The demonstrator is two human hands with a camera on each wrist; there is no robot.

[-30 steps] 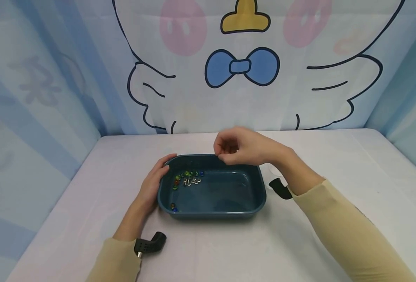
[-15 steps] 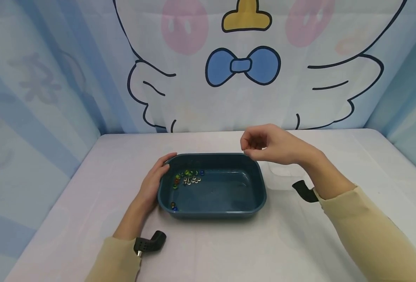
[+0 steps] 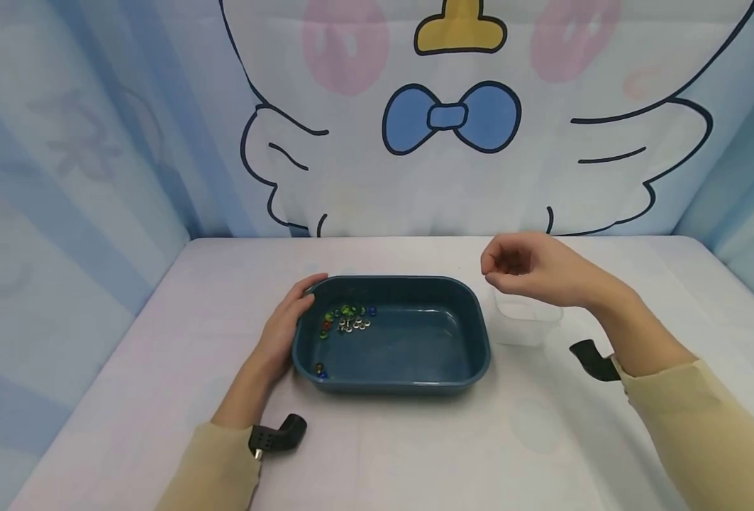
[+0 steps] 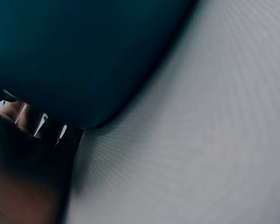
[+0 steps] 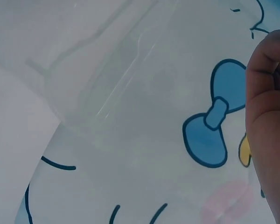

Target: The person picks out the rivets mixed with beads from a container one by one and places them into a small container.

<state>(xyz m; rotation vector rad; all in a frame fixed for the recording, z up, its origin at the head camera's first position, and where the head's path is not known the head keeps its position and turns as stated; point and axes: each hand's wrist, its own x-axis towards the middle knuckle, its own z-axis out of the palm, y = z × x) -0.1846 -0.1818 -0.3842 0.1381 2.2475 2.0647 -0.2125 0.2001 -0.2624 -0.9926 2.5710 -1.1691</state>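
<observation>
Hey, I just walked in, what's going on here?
A person's left hand grips the left end of a dark teal, rounded rectangular tub on a white table. Inside, small silvery pieces and green, blue and reddish glassy beads lie toward the left. The curled right hand hovers near a clear plastic container; whether it holds anything is hidden.

Spotting a blue bow [image 3: 451,117] on the curtain [image 3: 377,202] beyond left hand [image 3: 279,330] and right hand [image 3: 545,268], and a pale tablecloth [image 3: 428,454] below both!

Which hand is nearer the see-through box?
Right. The right hand hovers near the clear plastic box; the left hand is farther, holding the left end of the blue basin.
</observation>
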